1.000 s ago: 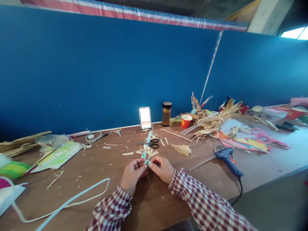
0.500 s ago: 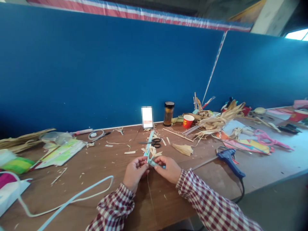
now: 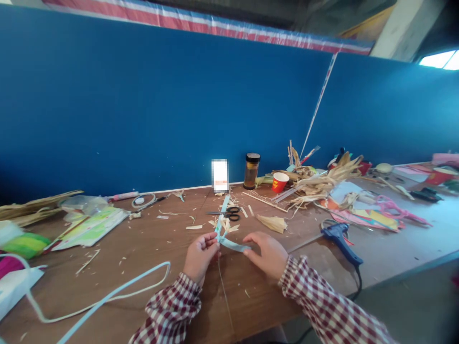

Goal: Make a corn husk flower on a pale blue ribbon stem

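My left hand point(image 3: 201, 255) is closed in a pinch on the base of a small flower-like piece of pale dried husk strips point(image 3: 226, 226). A light-blue tape strip point(image 3: 233, 245) is wrapped at that base and stretches to the right. At its far end, my right hand point(image 3: 267, 253) has the strip at the thumb tip, index finger lifted apart from it. A thin wire-like strand point(image 3: 224, 291) hangs from the left fingers toward me. Just beyond the hands lie black scissors point(image 3: 234, 213) across another light-blue strip point(image 3: 224, 204).
A blue glue gun point(image 3: 342, 242) lies to the right with its cord over the table edge. A red paper cup point(image 3: 280, 182), lidded jar point(image 3: 252, 171) and dried husks point(image 3: 319, 184) stand behind. A white cable point(image 3: 103, 301) loops at left, near a green printed packet point(image 3: 95, 228).
My right hand has moved right, away from the flower-like piece, and the light-blue strip now stretches out between the hands. My left hand has stayed nearly in place.
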The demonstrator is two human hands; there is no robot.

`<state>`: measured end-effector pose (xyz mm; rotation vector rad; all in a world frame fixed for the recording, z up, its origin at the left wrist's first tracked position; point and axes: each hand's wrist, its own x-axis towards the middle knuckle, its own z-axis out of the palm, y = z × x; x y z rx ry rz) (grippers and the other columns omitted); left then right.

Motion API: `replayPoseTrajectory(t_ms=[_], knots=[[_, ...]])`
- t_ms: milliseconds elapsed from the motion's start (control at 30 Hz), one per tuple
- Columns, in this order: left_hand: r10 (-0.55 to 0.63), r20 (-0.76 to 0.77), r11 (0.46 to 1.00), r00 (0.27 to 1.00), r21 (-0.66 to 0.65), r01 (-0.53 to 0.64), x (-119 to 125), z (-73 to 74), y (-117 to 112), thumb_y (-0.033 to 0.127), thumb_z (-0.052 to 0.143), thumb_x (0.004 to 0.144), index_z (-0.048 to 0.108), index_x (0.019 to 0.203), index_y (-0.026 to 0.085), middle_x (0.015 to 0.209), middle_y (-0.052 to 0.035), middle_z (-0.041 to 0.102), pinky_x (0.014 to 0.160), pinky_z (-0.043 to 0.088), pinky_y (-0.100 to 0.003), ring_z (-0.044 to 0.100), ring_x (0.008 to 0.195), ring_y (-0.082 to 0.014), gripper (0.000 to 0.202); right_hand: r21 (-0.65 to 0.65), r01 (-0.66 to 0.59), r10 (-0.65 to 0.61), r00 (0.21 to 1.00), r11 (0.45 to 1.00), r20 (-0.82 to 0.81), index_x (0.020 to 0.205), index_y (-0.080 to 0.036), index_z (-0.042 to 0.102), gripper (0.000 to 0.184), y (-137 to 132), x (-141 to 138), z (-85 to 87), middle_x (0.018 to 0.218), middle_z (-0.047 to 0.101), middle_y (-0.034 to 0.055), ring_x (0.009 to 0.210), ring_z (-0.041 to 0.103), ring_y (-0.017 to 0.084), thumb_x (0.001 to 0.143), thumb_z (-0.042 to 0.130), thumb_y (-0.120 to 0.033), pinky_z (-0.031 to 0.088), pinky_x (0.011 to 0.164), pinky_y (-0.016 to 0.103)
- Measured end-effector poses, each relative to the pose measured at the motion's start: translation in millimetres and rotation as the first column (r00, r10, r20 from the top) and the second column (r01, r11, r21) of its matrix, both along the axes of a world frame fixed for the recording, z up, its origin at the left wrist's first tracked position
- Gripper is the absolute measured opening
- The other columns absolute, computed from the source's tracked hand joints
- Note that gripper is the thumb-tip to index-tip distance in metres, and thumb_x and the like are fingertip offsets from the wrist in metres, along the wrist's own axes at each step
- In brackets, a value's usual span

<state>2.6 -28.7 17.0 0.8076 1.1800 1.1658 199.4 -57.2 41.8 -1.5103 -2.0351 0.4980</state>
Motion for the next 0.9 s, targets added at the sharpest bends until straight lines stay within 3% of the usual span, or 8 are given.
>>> replayPoseTrajectory(t_ms=[133,267,333,467,533,667,800,900], knots=[[-0.018,-0.047,1.0,0.999,-0.024,0.017,-1.0,-2.0,0.5,0.009,0.07,0.062,0.06,0.092,0.012,0.074,-0.003,0.064,0.05,0.05,-0.018,0.057,0.054,-0.007,0.032,0.105,0.051,-0.057,0.997,0.993,0.049,0.096,-0.021,0.059,0.021,-24.8,24.8,2.3,0.097,0.062,0.0038,0.092,0.055,0.019,0.076,0.056,-0.026,0.042,0.082,0.032],[-0.043,-0.085,0.999,0.995,-0.023,0.041,-1.5,-4.8,2.5,0.007,0.071,0.059,0.06,0.089,0.012,0.068,-0.0009,0.062,0.049,0.05,-0.019,0.057,0.052,-0.0074,0.032,0.221,0.168,-0.211,0.959,0.961,0.19,0.095,-0.02,0.059,0.019,-47.5,72.0,6.2,0.096,0.062,0.0054,0.093,0.054,0.02,0.079,0.051,-0.026,0.042,0.083,0.035],[-0.048,-0.099,0.999,0.994,-0.02,0.046,-1.1,-6.0,3.2,0.006,0.071,0.058,0.06,0.087,0.011,0.066,-0.0003,0.062,0.048,0.05,-0.019,0.057,0.051,-0.0079,0.031,0.311,0.226,-0.317,0.906,0.923,0.282,0.096,-0.019,0.06,0.02,-54.5,106.2,7.2,0.095,0.062,0.0075,0.091,0.054,0.022,0.081,0.048,-0.027,0.041,0.083,0.036],[-0.051,-0.155,0.999,0.987,0.01,0.053,-0.8,-9.5,0.8,0.01,0.068,0.064,0.059,0.084,0.013,0.061,0.0007,0.061,0.049,0.05,-0.021,0.058,0.049,-0.0095,0.023,0.421,0.364,-0.537,0.722,0.831,0.435,0.097,-0.019,0.06,0.023,-61.4,169.1,1.9,0.096,0.062,0.0098,0.083,0.055,0.026,0.079,0.05,-0.03,0.042,0.075,0.04],[-0.06,-0.227,0.996,0.972,0.046,0.073,-2.0,-11.6,-2.9,0.015,0.065,0.067,0.059,0.083,0.014,0.061,-0.0003,0.062,0.052,0.052,-0.023,0.06,0.052,-0.0118,0.017,0.428,0.384,-0.556,0.716,0.818,0.421,0.096,-0.019,0.06,0.022,-63.1,180.3,-1.6,0.097,0.061,0.01,0.086,0.055,0.026,0.079,0.05,-0.032,0.042,0.077,0.04],[-0.028,-0.523,0.974,0.852,0.179,0.142,-9.2,-12.4,-13.5,0.028,0.057,0.074,0.062,0.086,0.017,0.07,-0.0038,0.064,0.052,0.052,-0.028,0.062,0.054,-0.0163,0.016,0.401,0.317,-0.455,0.832,0.86,0.318,0.097,-0.02,0.059,0.021,-66.0,149.8,2.2,0.1,0.059,0.0096,0.093,0.054,0.024,0.082,0.048,-0.029,0.041,0.085,0.038],[0.141,-0.804,0.871,0.578,0.379,0.314,-21.0,-7.9,-25.6,0.03,0.047,0.08,0.063,0.089,0.019,0.086,-0.0076,0.065,0.066,0.051,-0.033,0.063,0.07,-0.0201,0.022,0.32,0.173,-0.262,0.929,0.931,0.261,0.098,-0.022,0.059,0.019,-65.8,95.8,13.3,0.102,0.059,0.0078,0.097,0.053,0.023,0.081,0.05,-0.024,0.042,0.086,0.037],[0.218,-0.889,0.798,0.402,0.4,0.451,-29.5,-5.1,-35.6,0.026,0.042,0.083,0.064,0.088,0.019,0.088,-0.0076,0.065,0.074,0.048,-0.034,0.061,0.082,-0.0206,0.024,0.257,0.081,-0.137,0.968,0.963,0.208,0.097,-0.021,0.06,0.02,-63.4,66.4,14.1,0.101,0.059,0.0077,0.096,0.052,0.023,0.079,0.051,-0.02,0.043,0.084,0.038]])
